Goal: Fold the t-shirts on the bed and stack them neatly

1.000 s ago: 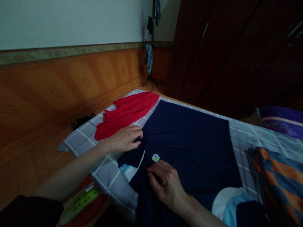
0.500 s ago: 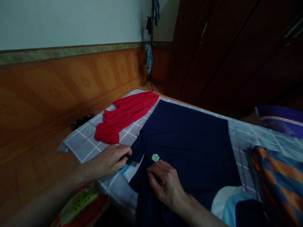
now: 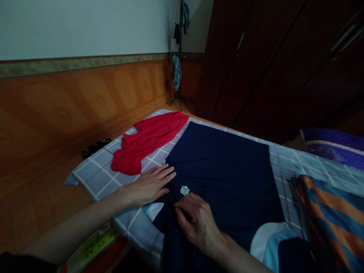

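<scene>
A navy shirt (image 3: 224, 163) with a small white-and-yellow badge (image 3: 184, 190) lies spread on a grey checked sheet (image 3: 96, 176). White and light blue panels show at its sleeve ends. My left hand (image 3: 152, 184) rests flat on the shirt's left sleeve, fingers stretched out and holding nothing. Just below the badge, my right hand (image 3: 197, 218) is closed, thumb and fingers pinching the navy cloth. How much fabric it grips is hidden by the fingers.
A red garment (image 3: 150, 140) lies beyond my left hand. Orange-and-blue checked cloth (image 3: 330, 212) lies at the right, a purple bundle (image 3: 335, 146) behind it. A green item (image 3: 93, 244) is below the near edge. A coat stand (image 3: 180, 45) stands by the dark wardrobe (image 3: 264, 57).
My left hand has let go of the sleeve edge it was pinching, opened, and moved up and right to lie flat on the sleeve. My right hand stays closed near the badge.
</scene>
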`<state>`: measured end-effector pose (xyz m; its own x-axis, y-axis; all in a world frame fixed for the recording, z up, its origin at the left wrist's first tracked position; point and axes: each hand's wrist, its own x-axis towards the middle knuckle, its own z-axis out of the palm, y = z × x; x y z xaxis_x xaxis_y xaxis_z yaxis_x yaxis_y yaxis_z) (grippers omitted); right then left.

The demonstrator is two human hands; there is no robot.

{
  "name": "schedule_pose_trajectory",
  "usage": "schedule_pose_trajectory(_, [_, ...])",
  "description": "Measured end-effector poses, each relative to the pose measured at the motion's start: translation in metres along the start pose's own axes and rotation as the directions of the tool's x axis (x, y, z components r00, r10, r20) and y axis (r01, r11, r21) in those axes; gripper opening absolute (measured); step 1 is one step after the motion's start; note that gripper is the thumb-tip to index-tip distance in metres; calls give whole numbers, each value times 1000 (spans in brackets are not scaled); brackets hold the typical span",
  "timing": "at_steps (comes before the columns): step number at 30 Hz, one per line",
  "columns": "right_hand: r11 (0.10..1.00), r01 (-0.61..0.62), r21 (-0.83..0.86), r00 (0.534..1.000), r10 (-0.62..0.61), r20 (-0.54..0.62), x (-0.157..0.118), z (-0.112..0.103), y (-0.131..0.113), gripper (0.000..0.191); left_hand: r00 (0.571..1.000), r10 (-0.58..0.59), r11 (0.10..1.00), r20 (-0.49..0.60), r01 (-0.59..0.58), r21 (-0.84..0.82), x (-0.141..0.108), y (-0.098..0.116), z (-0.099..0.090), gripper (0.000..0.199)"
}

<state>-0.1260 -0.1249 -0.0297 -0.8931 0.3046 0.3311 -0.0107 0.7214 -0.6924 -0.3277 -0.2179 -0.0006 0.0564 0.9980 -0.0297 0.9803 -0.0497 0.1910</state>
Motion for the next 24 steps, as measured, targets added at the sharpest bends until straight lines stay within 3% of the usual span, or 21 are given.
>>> schedule_pose_trajectory(3, [1000, 10, -4, 1000, -10, 2, -2, 2, 1, 17, 999, 15, 999, -35, -14, 39, 3, -7, 4, 53])
schedule_pose_trajectory(6, [1000, 12, -22, 1000, -12, 4, -1, 2, 1, 16, 996, 54, 997, -76, -51, 52, 5, -6, 10, 66])
schedule_pose_trajectory(10, [997, 0, -82, 997, 6, 74, 2, -11, -10, 14, 982, 183, 983, 39, -184, 28, 7, -1, 21, 60])
schedule_pose_trajectory(13, [975, -31, -221, 985, 67, 158, -1, -31, -24, 13, 971, 226, 973, 84, -229, 24, 3, 8, 20, 60])
schedule_pose_trajectory(18, [838, -181, -514, 915, 335, 225, -39, -57, -30, 15, 929, 346, 938, 135, -342, -50, -1, 27, 10, 63])
schedule_pose_trajectory(24, [850, -183, -493, 921, 324, 216, -82, -57, -39, 22, 910, 410, 912, 65, -409, -27, 18, 35, 12, 68])
